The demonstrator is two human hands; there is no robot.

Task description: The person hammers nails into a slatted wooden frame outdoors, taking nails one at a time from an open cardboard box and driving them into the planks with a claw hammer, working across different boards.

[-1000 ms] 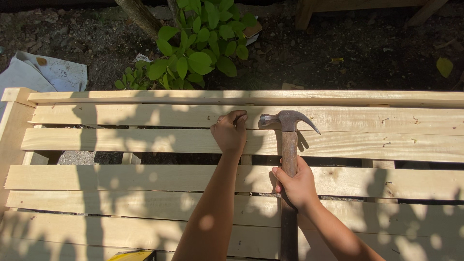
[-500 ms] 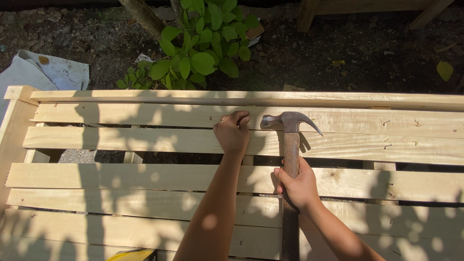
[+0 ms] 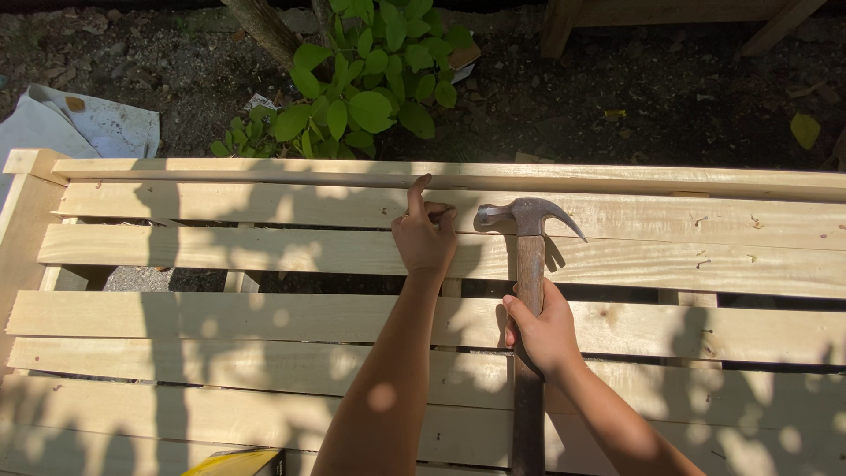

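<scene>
In the head view the left hand (image 3: 426,236) rests on the second slat (image 3: 264,249) just left of the hammer (image 3: 529,291), fingers curled as if pinching a nail too small to see, forefinger up against the top rail (image 3: 617,181); the right hand (image 3: 542,330) is wrapped tight round the handle mid-length. For a clean blow I judge short taps with the head square, fingertips kept low. The slats are pale, rough-sawn pine; the hammer has a dull steel claw head and a worn wooden shaft.

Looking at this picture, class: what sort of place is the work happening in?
Probably a garden or yard outdoors: bare soil, a leafy green plant, and dappled sunlight across the wooden slats.
</scene>
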